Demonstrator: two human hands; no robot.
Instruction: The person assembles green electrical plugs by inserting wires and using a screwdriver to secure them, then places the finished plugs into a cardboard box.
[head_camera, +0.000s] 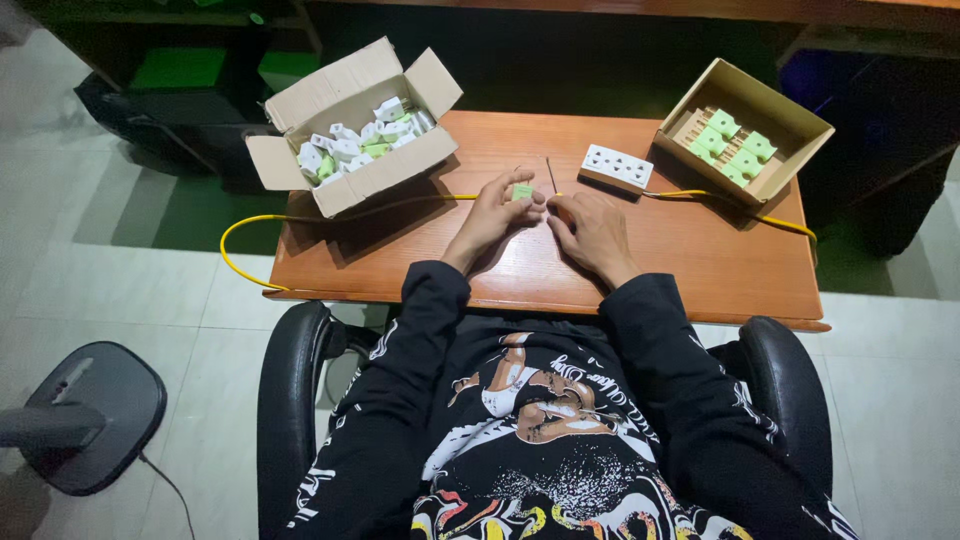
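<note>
My left hand (497, 212) rests on the wooden table (700, 270) and pinches a small green and white plug part (522, 191) between its fingertips. My right hand (590, 228) sits close beside it with fingers curled, its fingertips meeting those of the left hand; whether it grips anything I cannot tell. A thin dark rod (551, 176) stands up just above the two hands. A white multi-socket strip (617, 166) lies just beyond the right hand.
An open cardboard box (375, 178) of several white and green parts stands at the table's left back. A second box (790, 120) with green parts set in rows stands at the right back. A yellow cable (245, 272) runs across the table. I sit in a black armchair (290, 400).
</note>
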